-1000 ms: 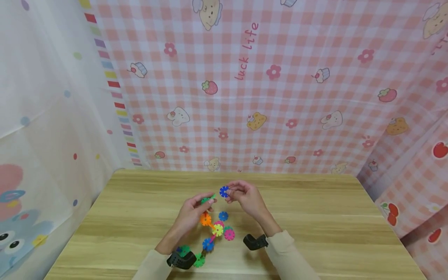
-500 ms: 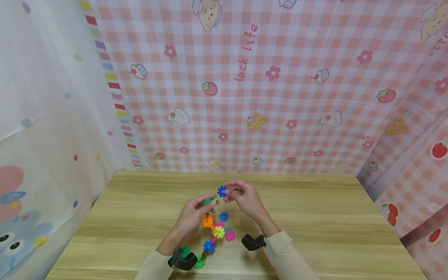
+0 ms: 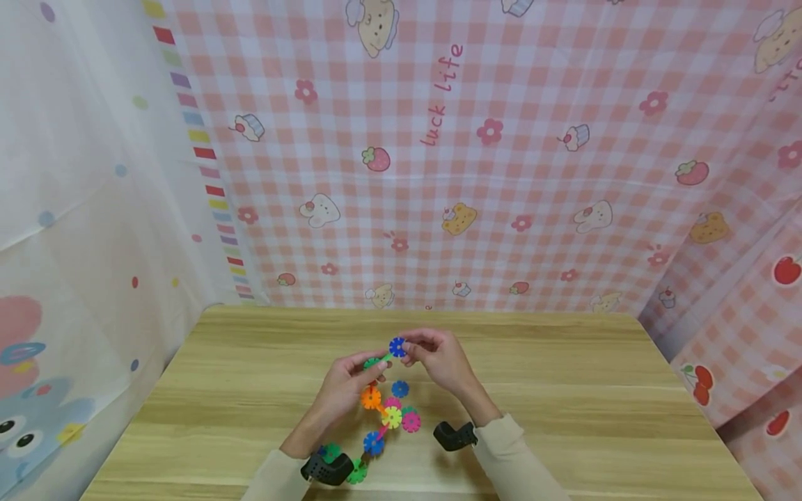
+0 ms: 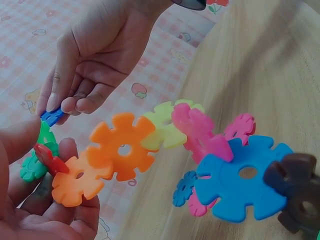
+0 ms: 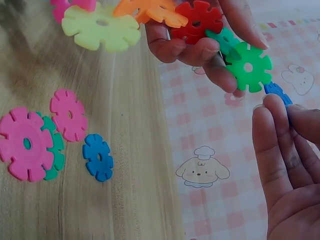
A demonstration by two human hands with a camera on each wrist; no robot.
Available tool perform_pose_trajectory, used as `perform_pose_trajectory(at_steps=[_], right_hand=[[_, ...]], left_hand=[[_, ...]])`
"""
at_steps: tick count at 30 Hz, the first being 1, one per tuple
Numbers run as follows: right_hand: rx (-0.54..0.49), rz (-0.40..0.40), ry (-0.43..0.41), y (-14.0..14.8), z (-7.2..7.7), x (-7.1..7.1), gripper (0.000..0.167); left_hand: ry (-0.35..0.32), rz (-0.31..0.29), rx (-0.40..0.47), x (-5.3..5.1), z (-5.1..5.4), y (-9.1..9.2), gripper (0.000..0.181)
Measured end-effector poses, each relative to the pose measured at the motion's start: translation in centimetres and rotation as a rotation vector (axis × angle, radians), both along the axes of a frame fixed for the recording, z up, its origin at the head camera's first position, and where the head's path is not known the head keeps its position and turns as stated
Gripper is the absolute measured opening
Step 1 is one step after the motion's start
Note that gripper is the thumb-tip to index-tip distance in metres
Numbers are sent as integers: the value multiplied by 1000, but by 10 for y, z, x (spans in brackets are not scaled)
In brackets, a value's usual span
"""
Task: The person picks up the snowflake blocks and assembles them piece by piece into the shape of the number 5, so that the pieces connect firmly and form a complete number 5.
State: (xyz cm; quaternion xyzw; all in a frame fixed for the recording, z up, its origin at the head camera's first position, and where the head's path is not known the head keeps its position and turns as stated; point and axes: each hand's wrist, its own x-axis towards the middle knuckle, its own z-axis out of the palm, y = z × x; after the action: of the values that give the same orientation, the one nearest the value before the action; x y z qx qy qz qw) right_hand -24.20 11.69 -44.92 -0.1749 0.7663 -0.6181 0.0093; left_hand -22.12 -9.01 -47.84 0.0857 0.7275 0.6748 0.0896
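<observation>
My left hand holds one end of a chain of interlocking snowflake discs, its fingers and thumb around the green and red discs. Down from it run orange, yellow, pink, blue and brown discs, then green ones partly hidden by the left wrist camera. Between thumb and fingertips, my right hand pinches a dark blue snowflake disc. Its edge meets the bright green end disc; how deep the slots sit together is hidden.
Loose discs lie on the wooden table below the hands: a blue one, a pink one, and another pink one overlapping a green one. A pink checked cloth hangs behind the table.
The dark blue disc has moved slightly left in my right hand, from apart to touching the green end disc. My left hand has shifted slightly right with the chain.
</observation>
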Motion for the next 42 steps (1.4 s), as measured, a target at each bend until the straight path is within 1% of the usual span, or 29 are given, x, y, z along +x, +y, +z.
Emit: perform_pose_trajectory(at_steps=[5,12,18,24,28,31,34,39,42], right_hand=[[-21,0,25,1,-3,0,19],[-41,-2,52,1,-5,0,19],[-63,-3,42,2,-8,-1,20],[-103,53,38,2,-10,-2,19],[-104,62,33,1,-11,-1,20],[-118,60,25,1,-11,-1,20],[-132,54,17,1,-12,0,20],[-145,17,27,0,-15,2,22],[-134,-1,24,-2,-15,4,21]], left_hand=[[8,4,4,1,1,1,34],[14,26,-6,2,2,2,33],[28,0,-8,2,2,1,33],[27,-2,-13,2,2,1,34],[26,-5,-19,1,1,1,34],[28,-4,-36,2,0,1,33],[19,-6,-34,2,1,1,33],[11,-18,0,0,-1,2,36],[13,-26,17,0,-2,2,36]])
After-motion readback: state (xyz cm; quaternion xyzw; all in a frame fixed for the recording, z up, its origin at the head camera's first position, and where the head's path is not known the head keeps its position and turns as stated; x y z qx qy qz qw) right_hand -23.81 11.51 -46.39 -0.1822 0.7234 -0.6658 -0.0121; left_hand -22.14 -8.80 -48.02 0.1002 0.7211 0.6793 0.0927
